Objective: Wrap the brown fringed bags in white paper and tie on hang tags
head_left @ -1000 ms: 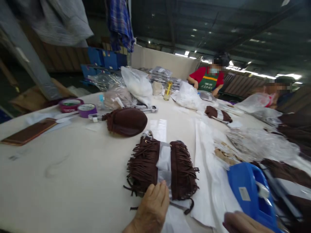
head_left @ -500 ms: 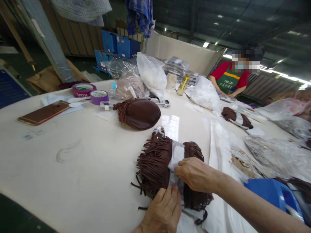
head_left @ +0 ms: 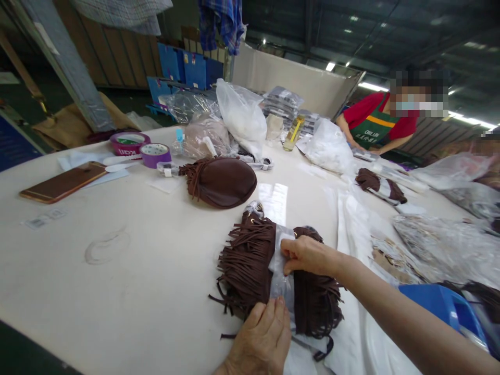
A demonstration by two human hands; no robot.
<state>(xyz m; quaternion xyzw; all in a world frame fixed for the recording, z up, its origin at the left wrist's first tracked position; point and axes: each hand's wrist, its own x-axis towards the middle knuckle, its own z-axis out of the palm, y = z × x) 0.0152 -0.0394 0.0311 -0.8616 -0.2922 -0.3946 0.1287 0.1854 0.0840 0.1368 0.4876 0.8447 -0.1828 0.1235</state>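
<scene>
Left hand [head_left: 262, 333]: lay unclenched on near end of whitish plastic strip [head_left: 282, 285].
Right hand [head_left: 307, 254]: curled farther along; couldn't tell if pinching.
Dark-brown fringed bag [head_left: 246, 260]: lay under both hands' fingers.

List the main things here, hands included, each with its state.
Brown fringed bag: lying down
Translucent strip: laid across the bag, both hands on it
Left hand: laid open, fingers together
Right hand: fingers curled
Round brown pouch: lying untouched
Smartphone: lying flat
Purple tape roll: lying flat
</scene>
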